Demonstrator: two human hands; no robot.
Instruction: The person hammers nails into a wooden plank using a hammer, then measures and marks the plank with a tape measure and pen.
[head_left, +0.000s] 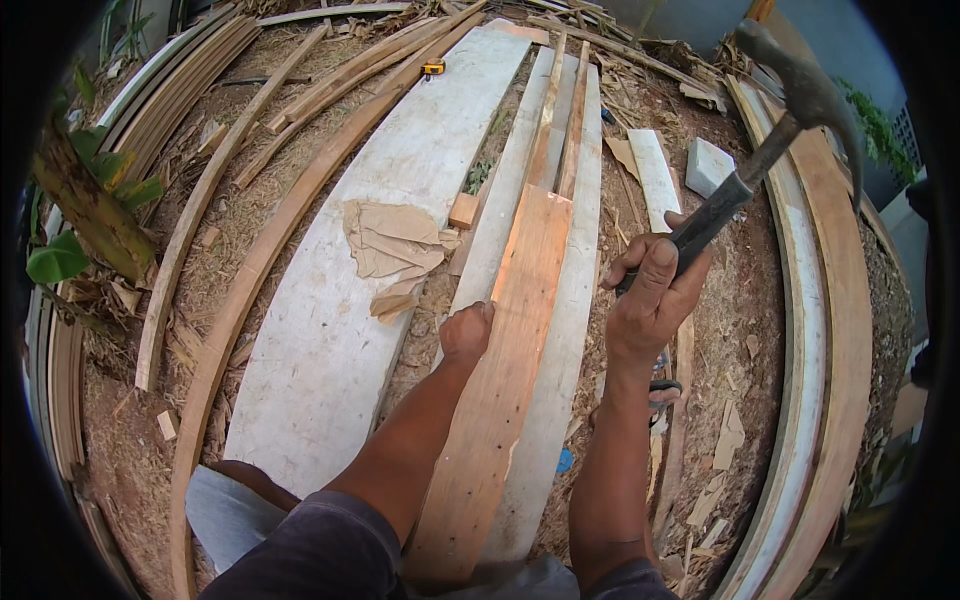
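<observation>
My right hand (658, 296) grips the dark handle of a claw hammer (772, 142), raised above the work with its metal head at the upper right. My left hand (466, 330) rests at the left edge of a reddish plywood strip (517, 300), fingers curled; whether it holds a small thing such as a nail cannot be told. Several small dark nail heads or holes dot the strip. Two narrow wooden battens (576, 127) run on from beneath or beside its far end. The strip and battens lie on a long pale board (559, 360).
A wide white board (315, 360) with crumpled brown paper (394, 247) and a yellow tape measure (433, 68) lies at left. Near the strip is a small wood block (463, 211). Long timbers (281, 232) flank both sides; a white block (709, 167) and a banana stem (94, 202) stand farther out.
</observation>
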